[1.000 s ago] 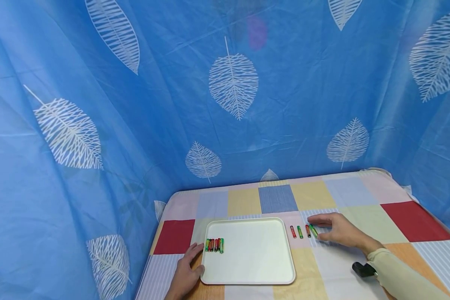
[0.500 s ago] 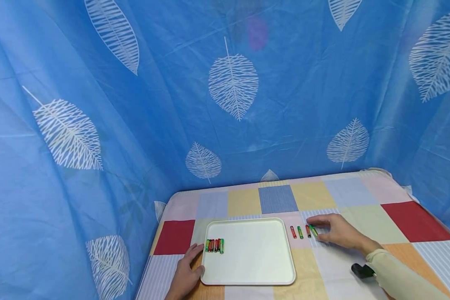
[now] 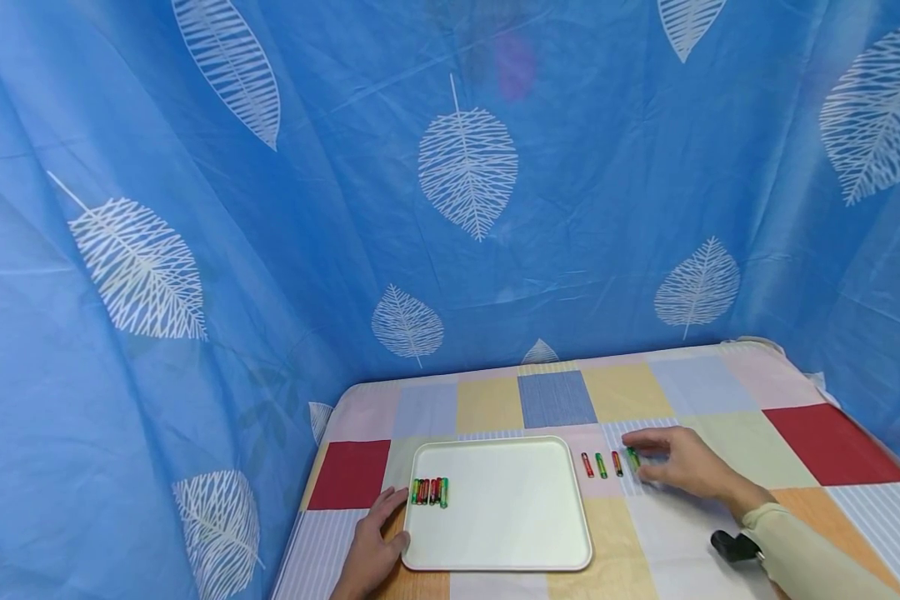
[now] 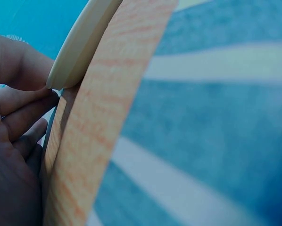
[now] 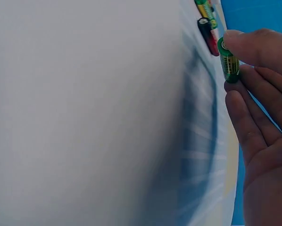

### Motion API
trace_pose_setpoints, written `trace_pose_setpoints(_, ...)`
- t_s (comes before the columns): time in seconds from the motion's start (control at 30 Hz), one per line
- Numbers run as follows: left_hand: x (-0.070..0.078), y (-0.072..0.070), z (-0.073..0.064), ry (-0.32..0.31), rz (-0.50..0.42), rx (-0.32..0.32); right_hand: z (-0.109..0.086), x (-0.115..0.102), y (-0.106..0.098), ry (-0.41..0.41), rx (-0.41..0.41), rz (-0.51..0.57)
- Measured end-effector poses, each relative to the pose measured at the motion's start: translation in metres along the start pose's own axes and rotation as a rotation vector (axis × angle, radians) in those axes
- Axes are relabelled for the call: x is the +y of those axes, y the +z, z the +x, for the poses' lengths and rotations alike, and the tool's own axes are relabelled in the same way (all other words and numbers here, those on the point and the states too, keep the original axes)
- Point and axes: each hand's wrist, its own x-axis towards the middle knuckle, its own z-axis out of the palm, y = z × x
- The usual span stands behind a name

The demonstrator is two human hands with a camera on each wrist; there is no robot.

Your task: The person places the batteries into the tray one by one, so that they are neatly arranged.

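Between the thumb and fingertips of my right hand a green battery is pinched, standing on the right of a short row on the cloth. To its left lie a red-and-black battery, a green battery and a red battery, spaced apart. My left hand touches the left edge of the white tray, fingers relaxed; the left wrist view shows the thumb against the rim. Inside the tray, by its left side, several red and green batteries lie side by side.
A patchwork cloth covers the table. Blue curtains with white leaf prints hang behind and at both sides. A black device is strapped by the right sleeve.
My right hand has shifted slightly right with the green battery, which was leaning close to the red-and-black one and now stands apart from it. The left hand and tray have not moved.
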Motion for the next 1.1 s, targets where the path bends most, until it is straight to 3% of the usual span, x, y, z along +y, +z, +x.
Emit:
trace_pose_setpoints(0.2, -0.001, 0.0, 0.0, -0.005, -0.001, 0.0, 0.0, -0.007, -0.004, -0.019, 0.019, 0.034)
trace_pose_setpoints(0.47, -0.002, -0.001, -0.001, 0.005, -0.005, -0.003, 0.005, -0.024, 0.001, -0.149, 0.037, 0.058)
trace_pose_setpoints(0.63, -0.002, -0.001, 0.0, 0.01, -0.005, -0.004, 0.012, -0.037, 0.01, -0.209, 0.011, 0.064)
trace_pose_setpoints(0.87, -0.003, 0.001, 0.002, -0.016, -0.008, -0.001, 0.025, -0.061, 0.028, -0.228, -0.03, 0.084)
trace_pose_setpoints(1.1, -0.003, 0.002, 0.001, 0.004, -0.005, 0.007, 0.041, -0.086, 0.053, -0.286, -0.05, 0.104)
